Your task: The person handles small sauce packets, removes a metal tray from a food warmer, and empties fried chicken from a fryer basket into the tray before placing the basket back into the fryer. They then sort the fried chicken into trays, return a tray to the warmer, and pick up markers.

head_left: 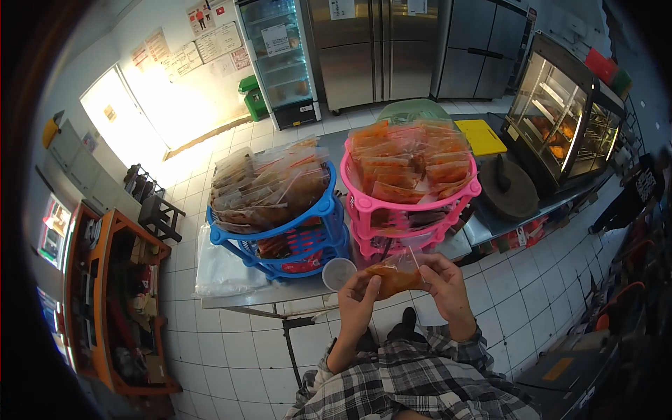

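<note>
Between my two hands is a small clear plastic bag of orange-brown sauce (397, 278), held up near the table's front edge. My left hand (359, 299) pinches its left side, and my right hand (445, 285) grips the right side by the top. Just beyond stands a pink tiered basket (409, 203), its upper tier packed with flat bags of orange sauce (399, 157). Left of it is a blue tiered basket (280, 234) filled with bags of brownish contents (262, 185). A small translucent tub (339, 274) sits beside my left hand.
The metal table (238, 299) carries clear plastic bags (222, 262) at left. To the right are a stone mortar (505, 187), a yellow board (480, 137) and a glass food warmer (556, 115). An orange cabinet (105, 301) stands left; a person (635, 196) is at far right.
</note>
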{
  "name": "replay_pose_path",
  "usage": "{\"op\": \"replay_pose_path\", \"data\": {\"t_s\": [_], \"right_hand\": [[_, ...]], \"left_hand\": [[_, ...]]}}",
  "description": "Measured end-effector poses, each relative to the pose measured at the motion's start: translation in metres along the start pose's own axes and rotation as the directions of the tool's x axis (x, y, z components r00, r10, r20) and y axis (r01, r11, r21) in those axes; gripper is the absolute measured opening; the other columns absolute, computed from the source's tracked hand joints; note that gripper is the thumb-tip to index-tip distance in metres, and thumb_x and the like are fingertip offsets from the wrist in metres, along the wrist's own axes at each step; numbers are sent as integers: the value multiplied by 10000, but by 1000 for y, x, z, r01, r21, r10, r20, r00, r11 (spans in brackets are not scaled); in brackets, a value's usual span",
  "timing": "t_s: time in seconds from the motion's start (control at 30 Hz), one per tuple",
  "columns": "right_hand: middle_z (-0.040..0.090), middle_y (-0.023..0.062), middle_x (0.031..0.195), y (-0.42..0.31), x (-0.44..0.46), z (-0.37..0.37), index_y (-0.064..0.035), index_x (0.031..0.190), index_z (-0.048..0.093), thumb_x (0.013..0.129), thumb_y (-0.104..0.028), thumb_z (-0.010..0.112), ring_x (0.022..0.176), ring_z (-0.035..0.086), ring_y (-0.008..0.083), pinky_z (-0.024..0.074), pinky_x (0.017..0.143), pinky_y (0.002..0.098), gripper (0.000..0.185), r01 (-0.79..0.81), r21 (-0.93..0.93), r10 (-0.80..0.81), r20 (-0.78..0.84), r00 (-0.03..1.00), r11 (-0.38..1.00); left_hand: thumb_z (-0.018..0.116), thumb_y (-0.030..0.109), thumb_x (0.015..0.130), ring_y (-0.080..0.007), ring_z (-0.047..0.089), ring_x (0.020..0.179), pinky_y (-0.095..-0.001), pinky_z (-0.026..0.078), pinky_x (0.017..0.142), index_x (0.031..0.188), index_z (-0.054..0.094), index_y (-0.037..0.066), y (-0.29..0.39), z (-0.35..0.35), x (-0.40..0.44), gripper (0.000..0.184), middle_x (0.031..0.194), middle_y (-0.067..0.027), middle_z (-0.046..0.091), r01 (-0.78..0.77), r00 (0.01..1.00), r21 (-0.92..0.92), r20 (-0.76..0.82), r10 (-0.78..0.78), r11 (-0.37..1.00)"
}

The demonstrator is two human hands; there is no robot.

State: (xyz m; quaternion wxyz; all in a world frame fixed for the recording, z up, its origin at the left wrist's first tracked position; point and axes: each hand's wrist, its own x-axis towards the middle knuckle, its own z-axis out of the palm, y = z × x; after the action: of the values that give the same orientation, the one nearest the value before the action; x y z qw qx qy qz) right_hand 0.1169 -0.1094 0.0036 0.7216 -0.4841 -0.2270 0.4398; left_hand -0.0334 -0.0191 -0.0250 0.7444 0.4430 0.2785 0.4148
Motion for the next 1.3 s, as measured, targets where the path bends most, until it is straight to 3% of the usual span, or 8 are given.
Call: {"op": "replay_pose_path", "data": {"t_s": [0.3,0.47,0.57,0.67,0.77,0.87,0.97,1.3], "right_hand": [[586,15,858,-14,0,1,-1,1130,571,826,27,658,801,590,85,496,741,215,318,117,-161,-100,108,989,980],[600,24,878,-21,1,-1,-3,1158,547,813,35,668,820,596,90,486,762,213,367,60,-116,-42,149,988,991],[608,34,892,-21,3,-6,-7,1180,523,809,40,671,836,601,95,491,770,222,403,9,-79,5,173,985,997],[611,43,901,-17,6,-11,-12,1189,504,808,43,672,848,606,102,498,773,231,420,-42,-45,49,172,984,998],[614,47,896,-11,11,-15,-21,1189,489,806,46,673,851,608,106,501,780,235,430,-45,-27,49,148,988,999],[615,49,874,-3,14,-19,-24,1177,479,802,53,674,847,611,108,505,785,239,429,-23,-90,33,108,994,996],[616,56,844,7,16,-21,-25,1148,479,800,61,671,823,616,107,515,761,245,406,23,-186,-8,80,997,982],[589,36,699,18,17,-18,-72,1118,492,761,1,700,588,485,67,389,535,238,419,130,-628,-182,-19,983,768]], "left_hand": [[706,100,839,-133,656,750,-243,550,679,1040,615,-21,-9,-1,2,252,905,-77,678,113,993,76,33,-116,991],[697,104,852,-134,659,741,-223,542,648,1008,627,-25,-11,2,6,215,871,-73,685,82,997,-26,-13,-82,996],[676,100,869,-148,655,820,-237,544,696,1095,590,-25,-11,-2,10,272,965,-95,668,170,985,85,2,-170,982],[666,112,878,-164,638,912,-255,537,745,1197,520,-19,-15,10,15,375,1061,-113,631,51,998,83,29,-54,995],[663,121,879,-176,617,976,-265,528,775,1231,475,-5,-23,23,15,419,1104,-132,600,-244,957,407,-46,286,880],[675,128,868,-167,635,920,-266,528,759,1144,519,-12,-20,25,13,347,1044,-133,618,-257,963,466,50,264,847],[683,130,863,-147,646,862,-265,528,746,1084,540,-16,-16,34,9,301,979,-119,640,-75,986,423,168,3,903],[670,158,880,-156,653,838,-273,548,745,995,603,-48,-47,29,23,245,919,-127,675,129,982,228,109,-157,965]]}}
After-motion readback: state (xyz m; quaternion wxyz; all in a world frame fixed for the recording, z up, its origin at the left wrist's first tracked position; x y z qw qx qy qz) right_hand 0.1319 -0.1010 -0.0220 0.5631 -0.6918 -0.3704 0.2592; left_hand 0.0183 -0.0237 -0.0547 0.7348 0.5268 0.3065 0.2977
